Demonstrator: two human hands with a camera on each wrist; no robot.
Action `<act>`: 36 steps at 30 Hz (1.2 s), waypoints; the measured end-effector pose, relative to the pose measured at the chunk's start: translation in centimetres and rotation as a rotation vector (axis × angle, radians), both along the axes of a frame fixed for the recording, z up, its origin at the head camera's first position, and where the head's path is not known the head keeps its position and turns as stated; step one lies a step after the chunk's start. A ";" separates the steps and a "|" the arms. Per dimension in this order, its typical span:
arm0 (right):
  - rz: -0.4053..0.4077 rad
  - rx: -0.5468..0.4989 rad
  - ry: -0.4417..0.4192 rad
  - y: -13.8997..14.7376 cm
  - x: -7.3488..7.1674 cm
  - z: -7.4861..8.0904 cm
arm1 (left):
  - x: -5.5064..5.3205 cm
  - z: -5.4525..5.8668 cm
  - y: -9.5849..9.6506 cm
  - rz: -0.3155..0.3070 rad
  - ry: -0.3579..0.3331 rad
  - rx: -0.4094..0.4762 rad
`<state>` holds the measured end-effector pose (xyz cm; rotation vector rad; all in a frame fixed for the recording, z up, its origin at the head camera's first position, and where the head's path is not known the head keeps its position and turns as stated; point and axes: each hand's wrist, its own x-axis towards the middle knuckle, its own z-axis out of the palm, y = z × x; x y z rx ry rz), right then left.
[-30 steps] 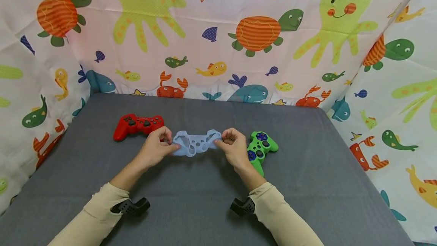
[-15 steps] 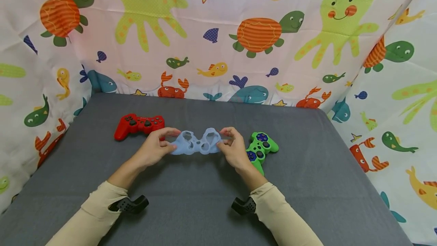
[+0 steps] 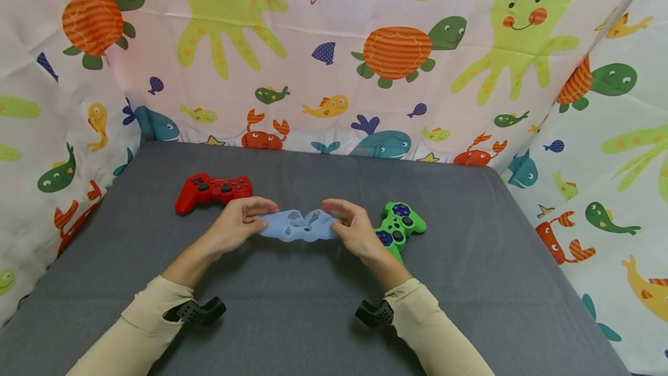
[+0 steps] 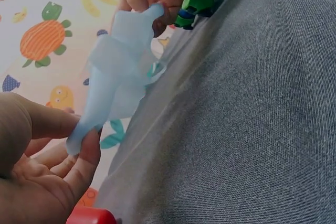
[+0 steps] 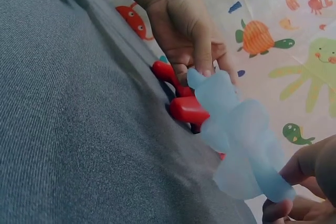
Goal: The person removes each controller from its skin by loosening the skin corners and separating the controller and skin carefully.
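A pale blue, translucent silicone controller cover (image 3: pixel 298 227) with cut-out holes is held up between both hands, over the grey cloth. My left hand (image 3: pixel 237 224) pinches its left end between thumb and fingers. At the other end, my right hand (image 3: pixel 352 227) pinches the tip the same way. Both wrist views show the cover (image 4: pixel 118 66) limp and bent between the two grips. Behind the left hand lies a red game controller (image 3: pixel 211 191). A green game controller (image 3: pixel 399 226) with dark blue buttons lies just right of the right hand, partly hidden by its wrist.
Grey cloth (image 3: pixel 292 318) covers the table. A white curtain (image 3: pixel 334 16) printed with sea animals hangs behind and at both sides. Each forearm carries a black wrist mount (image 3: pixel 200 311) near the cream sleeve cuff.
The cover has tipped so its front edge now faces me and its holes look narrower. Both hands have turned slightly, fingers extending further along its top. The controllers stay put.
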<state>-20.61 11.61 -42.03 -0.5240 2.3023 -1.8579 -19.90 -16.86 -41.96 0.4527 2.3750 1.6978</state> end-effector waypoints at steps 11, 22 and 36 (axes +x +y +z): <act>-0.033 0.019 -0.091 0.2 -0.2 0.2 | -0.3 0.1 0.0 0.021 -0.042 -0.027; 0.091 -0.103 -0.073 0.1 0.0 0.4 | -0.1 0.2 0.3 -0.027 -0.067 -0.057; 0.009 -0.195 -0.192 -0.3 0.2 1.2 | 0.0 0.0 0.7 -0.111 0.023 -0.022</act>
